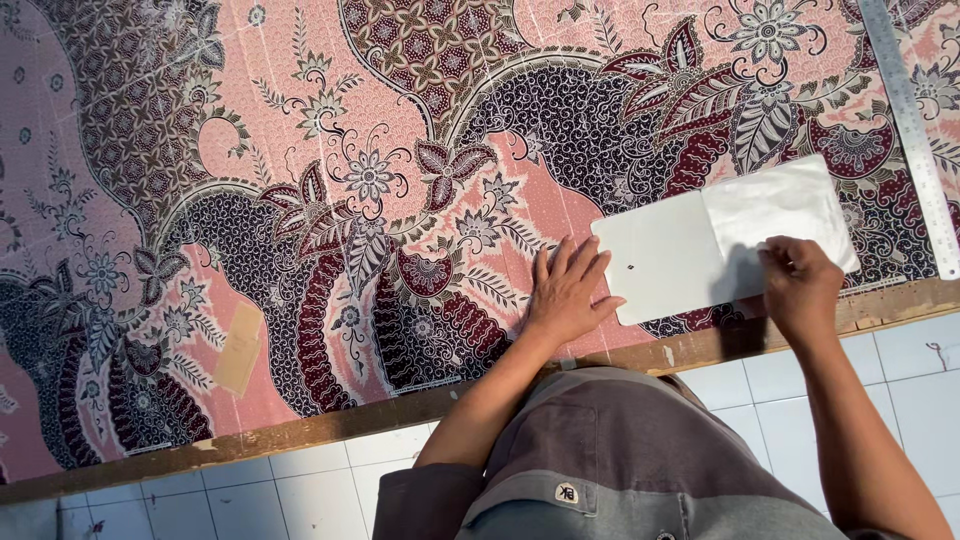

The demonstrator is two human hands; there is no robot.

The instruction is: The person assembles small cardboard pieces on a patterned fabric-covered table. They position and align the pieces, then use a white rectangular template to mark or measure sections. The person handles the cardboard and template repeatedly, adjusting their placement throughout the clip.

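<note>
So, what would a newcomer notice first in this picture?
First, the large pink batik cloth with dark floral patterns, which covers nearly the whole wooden table. At its right part lies a white rectangular card template; the left hand lies flat at its left edge, and the right hand is at its lower right part. A long metal ruler lies at the far right.

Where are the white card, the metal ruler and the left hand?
white card [665, 255]: head view, bare left half.
metal ruler [912, 120]: head view, mid-length.
left hand [568, 290]: head view, back of hand.
</note>
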